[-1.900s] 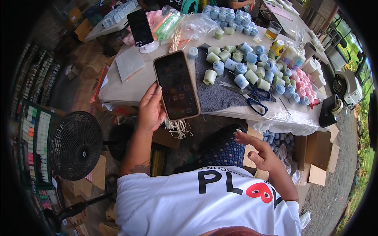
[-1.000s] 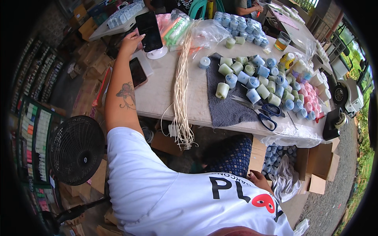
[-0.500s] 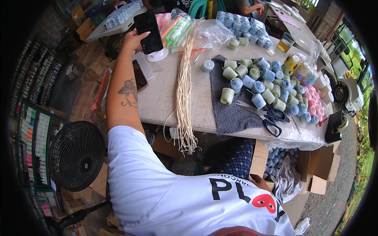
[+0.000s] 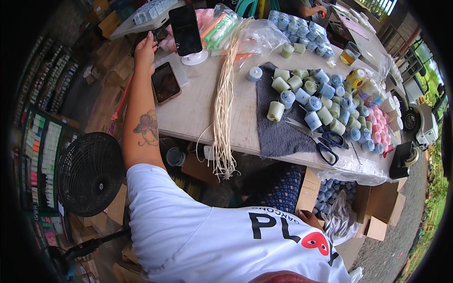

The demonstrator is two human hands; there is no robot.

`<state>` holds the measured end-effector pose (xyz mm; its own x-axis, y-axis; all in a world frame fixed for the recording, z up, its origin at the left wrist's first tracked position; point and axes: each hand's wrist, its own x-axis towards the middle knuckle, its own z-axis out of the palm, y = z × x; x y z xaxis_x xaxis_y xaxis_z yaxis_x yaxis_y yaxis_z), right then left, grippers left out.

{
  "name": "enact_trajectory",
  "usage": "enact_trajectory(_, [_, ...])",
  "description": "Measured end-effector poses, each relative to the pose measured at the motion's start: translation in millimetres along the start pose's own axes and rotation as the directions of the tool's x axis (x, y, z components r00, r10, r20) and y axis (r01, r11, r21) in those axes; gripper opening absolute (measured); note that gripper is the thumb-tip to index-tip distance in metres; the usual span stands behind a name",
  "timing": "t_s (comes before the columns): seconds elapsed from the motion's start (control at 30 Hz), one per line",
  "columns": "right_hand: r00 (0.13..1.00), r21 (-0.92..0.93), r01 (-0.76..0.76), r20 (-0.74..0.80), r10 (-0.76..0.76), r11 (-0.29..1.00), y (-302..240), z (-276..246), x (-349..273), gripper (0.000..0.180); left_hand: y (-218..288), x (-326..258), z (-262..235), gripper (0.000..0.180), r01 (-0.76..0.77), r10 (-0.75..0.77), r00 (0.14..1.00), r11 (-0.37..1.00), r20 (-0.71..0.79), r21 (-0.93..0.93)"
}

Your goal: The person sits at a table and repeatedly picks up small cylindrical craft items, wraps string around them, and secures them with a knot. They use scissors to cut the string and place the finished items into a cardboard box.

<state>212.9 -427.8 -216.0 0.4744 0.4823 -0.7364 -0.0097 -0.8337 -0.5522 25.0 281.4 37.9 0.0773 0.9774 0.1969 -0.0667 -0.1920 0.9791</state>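
A long pale table fills the middle of the view, bearing nearly everything else. Left of it, low down, stands a black fan, and cardboard boxes sit under the table's right end. On the table's right half lies a grey cloth crowded with small candles in green, blue and pink, some upright, some tipped over. A long bundle of pale wicks runs from the far edge to the near edge, its ends hanging over the side. Blue-handled scissors lie on the cloth's near corner. At the far left, a dark phone stands upright on a white round stand; a second phone lies flat just beside the stand, screen up. The left hand reaches out at the end of a straight, tattooed arm, just left of the standing phone, fingers loosely together and slightly bent, gripping nothing; whether the fingertips touch the phone's edge cannot be told. The right hand is low by the lap under the table's edge, mostly hidden by the white shirt, so whether it is spread or closed cannot be told.
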Motion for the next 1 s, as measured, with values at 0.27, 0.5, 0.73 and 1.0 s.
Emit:
enact_trajectory(0.27, [0.997, -0.222, -0.071, -0.046, 0.062, 0.972, 21.5, -10.3, -0.8, 0.045, -24.2, -2.4, 14.4, 0.050, -0.070, 0.053, 0.996, 0.971, 0.076, 0.229])
enact_trajectory(0.5, [0.992, -0.318, -0.087, -0.112, 0.054, 0.944, 58.1, -5.7, -3.7, 0.049, -36.6, 12.0, 33.2, 0.047, -0.064, 0.027, 0.988, 0.967, 0.152, 0.245])
enact_trajectory(0.73, [0.978, -0.288, -0.164, -0.171, 0.118, 0.943, 108.3, 4.7, 5.4, 0.052, -54.3, 35.8, 46.6, 0.040, 0.031, -0.054, 0.987, 0.988, 0.152, 0.152])
enact_trajectory(1.0, [0.974, -0.250, -0.184, -0.173, 0.143, 0.951, 110.6, 0.8, 5.2, 0.052, -47.7, 19.2, 61.0, 0.058, -0.002, -0.003, 0.999, 0.988, 0.036, 0.155])
